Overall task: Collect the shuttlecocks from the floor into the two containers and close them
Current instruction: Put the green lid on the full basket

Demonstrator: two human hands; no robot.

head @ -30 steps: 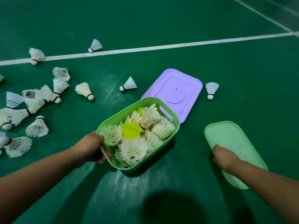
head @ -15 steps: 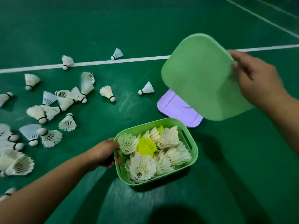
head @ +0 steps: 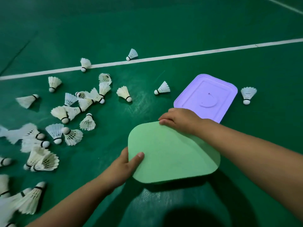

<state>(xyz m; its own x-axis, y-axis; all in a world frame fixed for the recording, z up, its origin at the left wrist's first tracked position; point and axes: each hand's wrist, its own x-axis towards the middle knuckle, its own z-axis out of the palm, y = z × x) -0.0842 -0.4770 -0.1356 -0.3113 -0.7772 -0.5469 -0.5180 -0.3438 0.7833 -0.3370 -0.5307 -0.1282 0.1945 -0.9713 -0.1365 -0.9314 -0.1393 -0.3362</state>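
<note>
Pressing the green lid (head: 173, 154) over its container (hidden beneath), the left hand (head: 124, 164) pinches the near-left edge and the right hand (head: 178, 119) flattens the far corner; thin, light, bendy plastic, best pushed at the rim.

Plain light green lid (head: 177, 154). Lilac lid (head: 206, 97) at 1 o'clock. White shuttlecocks (head: 62, 113), black-banded, at 9 o'clock. Dark green floor (head: 164, 27), white line (head: 180, 55) at 12.
</note>
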